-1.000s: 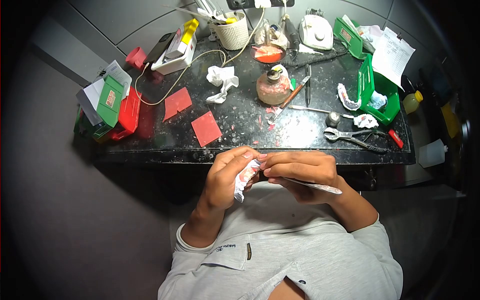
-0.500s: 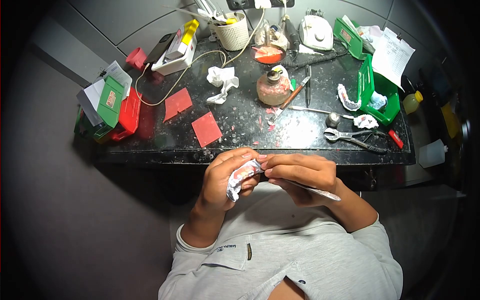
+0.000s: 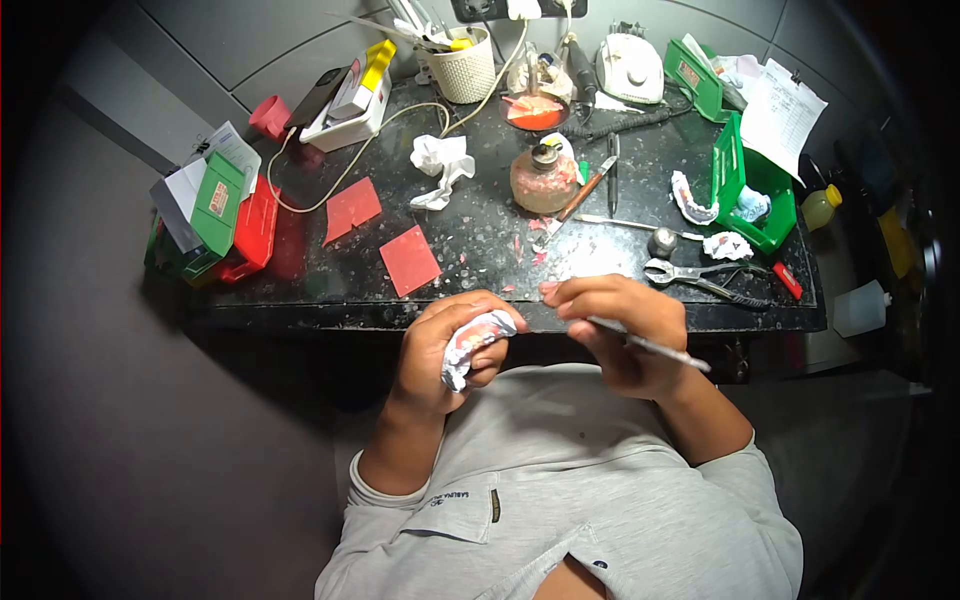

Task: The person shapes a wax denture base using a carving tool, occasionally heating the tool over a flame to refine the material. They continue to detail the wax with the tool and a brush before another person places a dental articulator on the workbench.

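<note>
Green bin (image 3: 728, 178) held a white-and-blue bundle (image 3: 752, 206); white cup (image 3: 464, 78), assorted tools. Left hand (image 3: 424, 350) gripped dental cast (image 3: 461, 348) near bench (image 3: 300, 310) front edge; right hand (image 3: 632, 328) gripped blurred metal tool (image 3: 672, 353), gap between hands.

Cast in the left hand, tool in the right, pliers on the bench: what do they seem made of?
Cast: probably plaster, matt and chalky white; its pinkish patch looks like wax, though that's uncertain.
Tool: likely metal, given its grey sheen, but blur leaves that open.
Pliers: apparently bare metal, fairly shiny, with bright silvery highlights.
</note>
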A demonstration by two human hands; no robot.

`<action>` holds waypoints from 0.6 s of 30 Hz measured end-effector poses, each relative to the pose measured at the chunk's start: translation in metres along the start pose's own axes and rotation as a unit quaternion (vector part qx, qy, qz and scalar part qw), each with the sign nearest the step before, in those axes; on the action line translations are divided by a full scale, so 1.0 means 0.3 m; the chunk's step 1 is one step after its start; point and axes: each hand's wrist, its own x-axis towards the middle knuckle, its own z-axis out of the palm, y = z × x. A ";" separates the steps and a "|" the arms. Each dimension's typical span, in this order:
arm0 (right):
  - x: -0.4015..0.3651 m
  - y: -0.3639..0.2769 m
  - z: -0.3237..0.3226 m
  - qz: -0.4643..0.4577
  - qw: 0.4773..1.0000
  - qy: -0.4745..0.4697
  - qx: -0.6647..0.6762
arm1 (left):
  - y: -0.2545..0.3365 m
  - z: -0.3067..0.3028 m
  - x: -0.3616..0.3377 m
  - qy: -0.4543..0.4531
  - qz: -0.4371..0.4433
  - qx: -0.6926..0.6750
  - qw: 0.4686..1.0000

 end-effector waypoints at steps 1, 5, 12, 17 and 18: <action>0.000 0.002 -0.016 0.037 0.999 0.001 0.003 | -0.001 0.013 0.003 0.044 0.006 -0.010 0.999; -0.025 0.049 -0.025 0.094 0.989 0.079 0.083 | -0.018 -0.048 0.033 -0.006 0.000 -0.121 0.993; -0.026 0.012 -0.074 0.162 0.972 0.101 0.134 | -0.025 -0.028 0.044 -0.030 0.076 -0.125 0.989; -0.011 0.033 -0.077 0.096 0.990 0.098 0.042 | -0.031 0.057 0.024 0.016 0.206 0.024 0.978; -0.005 0.038 -0.079 0.096 0.990 0.098 0.042 | -0.035 0.059 0.023 -0.003 0.219 0.022 0.976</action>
